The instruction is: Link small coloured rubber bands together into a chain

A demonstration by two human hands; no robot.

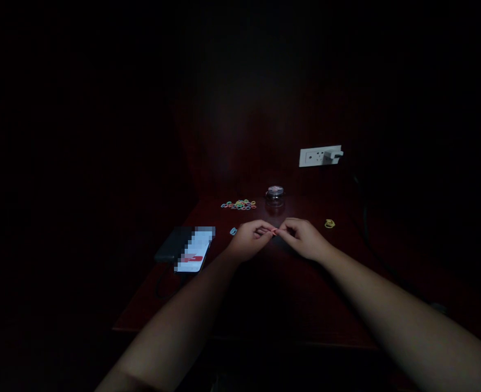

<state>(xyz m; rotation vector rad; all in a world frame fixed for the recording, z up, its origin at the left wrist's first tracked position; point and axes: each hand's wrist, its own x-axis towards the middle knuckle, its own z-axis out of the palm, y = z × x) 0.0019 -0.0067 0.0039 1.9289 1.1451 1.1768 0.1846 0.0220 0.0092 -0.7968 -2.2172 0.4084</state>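
My left hand (251, 239) and my right hand (303, 238) meet above the middle of the dark red table (265, 321). Pinched between their fingertips is a small orange-red hair tie (274, 232), partly hidden by the fingers. A light blue hair tie (233, 231) lies just left of my left hand. Farther back rests a loose pile of several coloured hair ties (242, 205). Behind my hands stands a small clear jar (275, 198) with a lid on. To the right of my right hand lie yellow hair ties (329, 223) in a small bunch.
A lit phone (195, 253) leans on or lies against a dark box-shaped object (172, 245) at the table's left. A white wall socket (317, 157) has a plug in it, and a dark cable (371, 247) runs down on the right. The surroundings are very dark.
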